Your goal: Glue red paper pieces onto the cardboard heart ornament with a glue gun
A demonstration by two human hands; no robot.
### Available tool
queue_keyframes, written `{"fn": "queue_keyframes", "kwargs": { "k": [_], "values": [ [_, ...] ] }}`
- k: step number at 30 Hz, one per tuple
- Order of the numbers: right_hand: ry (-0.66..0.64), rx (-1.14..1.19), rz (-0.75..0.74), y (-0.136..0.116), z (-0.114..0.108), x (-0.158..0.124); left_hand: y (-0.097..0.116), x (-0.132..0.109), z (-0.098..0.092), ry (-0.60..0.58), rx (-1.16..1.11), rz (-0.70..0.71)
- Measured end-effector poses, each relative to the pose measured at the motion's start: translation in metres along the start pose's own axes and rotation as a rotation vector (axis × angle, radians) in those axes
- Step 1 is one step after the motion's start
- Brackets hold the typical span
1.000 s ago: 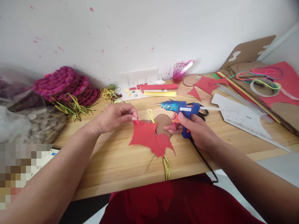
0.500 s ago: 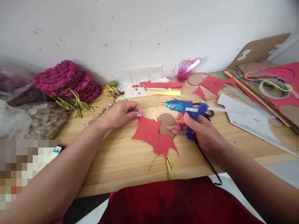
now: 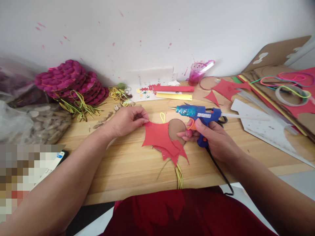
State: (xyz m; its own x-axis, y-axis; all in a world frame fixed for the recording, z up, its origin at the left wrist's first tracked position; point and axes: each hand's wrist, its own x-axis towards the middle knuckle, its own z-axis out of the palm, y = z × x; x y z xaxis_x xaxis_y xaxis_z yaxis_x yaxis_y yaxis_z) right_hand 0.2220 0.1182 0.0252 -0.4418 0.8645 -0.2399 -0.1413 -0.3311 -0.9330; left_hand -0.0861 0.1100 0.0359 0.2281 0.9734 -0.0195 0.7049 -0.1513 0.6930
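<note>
My left hand (image 3: 133, 120) pinches the upper left corner of a red paper cutout (image 3: 157, 135) with pointed, curved edges. Beneath that cutout lie more red paper points and a round brown cardboard disc (image 3: 176, 128), partly covered. A yellow cord loop (image 3: 162, 117) sticks out above the disc, and a bunch of yellow-green cords (image 3: 179, 175) hangs below. My right hand (image 3: 209, 136) is wrapped round the handle of a blue glue gun (image 3: 197, 113), its nozzle pointing left above the disc. A white glue stick (image 3: 233, 115) protrudes from the gun's back.
Purple braided discs (image 3: 64, 78) are stacked at the back left, beside a plastic bag of brownish pieces (image 3: 39, 126). Red (image 3: 173, 88) and yellow paper strips (image 3: 174, 96), a pink-stained cup (image 3: 197, 73) and cardboard sheets (image 3: 268, 70) line the back. The black power cord (image 3: 221, 175) crosses the front edge.
The red cutout in my left hand has shifted slightly and turned, uncovering more of the cardboard disc's left side. My right hand keeps the glue gun in nearly the same place.
</note>
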Motion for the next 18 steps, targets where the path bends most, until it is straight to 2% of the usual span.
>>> {"fn": "queue_keyframes", "kwargs": {
  "k": [18],
  "values": [
    [-0.008, -0.036, -0.017, -0.0024, 0.0009, -0.002, 0.0037, -0.0053, -0.0015, 0.012, 0.031, -0.005]
  ]
}}
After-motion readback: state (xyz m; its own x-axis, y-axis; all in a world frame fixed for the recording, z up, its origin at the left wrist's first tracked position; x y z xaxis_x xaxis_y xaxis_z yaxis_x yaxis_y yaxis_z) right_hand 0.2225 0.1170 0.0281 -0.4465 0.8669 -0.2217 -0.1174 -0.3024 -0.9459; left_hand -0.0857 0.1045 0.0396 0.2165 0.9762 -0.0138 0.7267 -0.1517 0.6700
